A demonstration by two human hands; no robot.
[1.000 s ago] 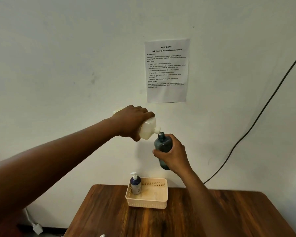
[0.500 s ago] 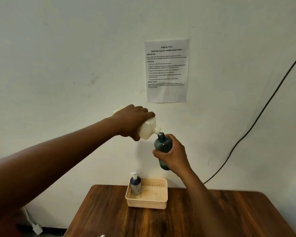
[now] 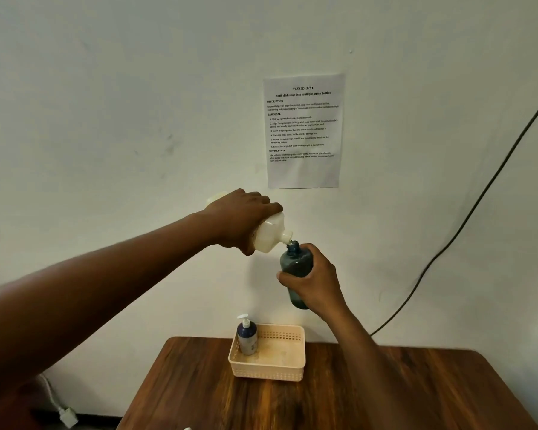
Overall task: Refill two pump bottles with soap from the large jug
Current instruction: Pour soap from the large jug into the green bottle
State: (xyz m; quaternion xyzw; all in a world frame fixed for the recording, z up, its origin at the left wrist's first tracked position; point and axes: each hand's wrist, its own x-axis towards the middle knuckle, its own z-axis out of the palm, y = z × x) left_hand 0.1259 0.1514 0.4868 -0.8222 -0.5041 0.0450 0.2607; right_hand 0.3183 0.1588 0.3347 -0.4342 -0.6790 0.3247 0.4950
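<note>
My left hand (image 3: pixel 239 218) grips the white soap jug (image 3: pixel 269 232), tipped down to the right, high above the table. Its spout meets the open mouth of a dark teal bottle (image 3: pixel 295 265) with no pump on it, held upright by my right hand (image 3: pixel 312 283), whose fingers wrap its lower half. A second bottle (image 3: pixel 247 336), dark blue with a white pump head, stands upright in the left corner of the cream basket (image 3: pixel 269 372).
The basket sits at the far edge of a brown wooden table (image 3: pixel 354 398) against a white wall. A printed task sheet (image 3: pixel 303 131) hangs on the wall. A black cable (image 3: pixel 466 218) runs diagonally down the wall at right. A white plug (image 3: pixel 67 417) lies at lower left.
</note>
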